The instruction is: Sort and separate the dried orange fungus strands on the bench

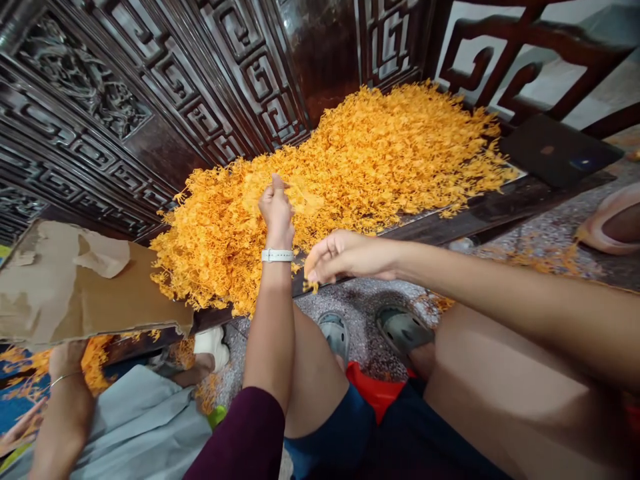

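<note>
A long heap of small orange branched pieces (pixel 400 147), of a kind I cannot tell, covers a dark wooden bench. Over the heap's near left part, my left hand (pixel 277 210) is closed in a pinch, thumb up, with a light band on the wrist. A pale yellowish blur lies beside its fingers, and what they hold is unclear. My right hand (pixel 335 257) is in front of the bench edge, lower and to the right. Its fingers are curled and pinched on a small orange branched piece (pixel 311 286), which hangs below the fingertips.
Carved dark wood panels (pixel 225 87) rise behind the heap. A dark phone-like or tablet-like device (pixel 560 150) lies at the bench's right end. Cardboard (pixel 45 293) stands at left, by another person's arm (pixel 67 400). Orange pieces litter the speckled floor (pixel 320 301).
</note>
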Demonstrator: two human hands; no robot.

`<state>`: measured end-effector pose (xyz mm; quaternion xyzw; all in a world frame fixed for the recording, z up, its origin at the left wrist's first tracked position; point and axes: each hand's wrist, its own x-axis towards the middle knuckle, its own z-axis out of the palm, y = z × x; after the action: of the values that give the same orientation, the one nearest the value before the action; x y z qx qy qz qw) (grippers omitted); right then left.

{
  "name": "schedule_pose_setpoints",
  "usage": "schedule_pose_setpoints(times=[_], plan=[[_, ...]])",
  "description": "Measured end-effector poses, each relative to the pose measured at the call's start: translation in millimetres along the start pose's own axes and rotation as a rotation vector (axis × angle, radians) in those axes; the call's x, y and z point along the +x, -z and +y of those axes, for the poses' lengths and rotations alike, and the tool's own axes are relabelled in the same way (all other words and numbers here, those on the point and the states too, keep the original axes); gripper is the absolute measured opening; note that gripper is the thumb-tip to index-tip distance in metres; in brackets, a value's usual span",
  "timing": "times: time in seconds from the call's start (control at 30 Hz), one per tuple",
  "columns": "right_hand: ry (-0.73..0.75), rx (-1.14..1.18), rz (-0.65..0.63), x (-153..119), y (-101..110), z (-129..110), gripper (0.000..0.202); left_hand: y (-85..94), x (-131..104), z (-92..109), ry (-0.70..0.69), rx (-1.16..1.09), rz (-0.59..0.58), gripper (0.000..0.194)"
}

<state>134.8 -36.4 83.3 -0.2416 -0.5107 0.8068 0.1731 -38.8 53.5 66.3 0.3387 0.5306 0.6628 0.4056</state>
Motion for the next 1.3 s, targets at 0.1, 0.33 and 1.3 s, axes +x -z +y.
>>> schedule_pose_setpoints(times=[0.1,0.33,1.3], plan=[[0.004,-0.13,-0.159,-7.2,-6.6,7.2,0.017,9.4,6.9,4.0,0.038,-0.088,-0.022,0.048],[0.125,-0.111,-0.233,-17.8,7.5,-21.1,0.03,20.3,8.9,11.5,0.095,-0.118,-0.028,0.04],[0.219,0.166,0.152,11.4,4.2,-9.8,0.037,-22.8,-12.8,8.6,-0.051,0.116,-0.107,0.047]])
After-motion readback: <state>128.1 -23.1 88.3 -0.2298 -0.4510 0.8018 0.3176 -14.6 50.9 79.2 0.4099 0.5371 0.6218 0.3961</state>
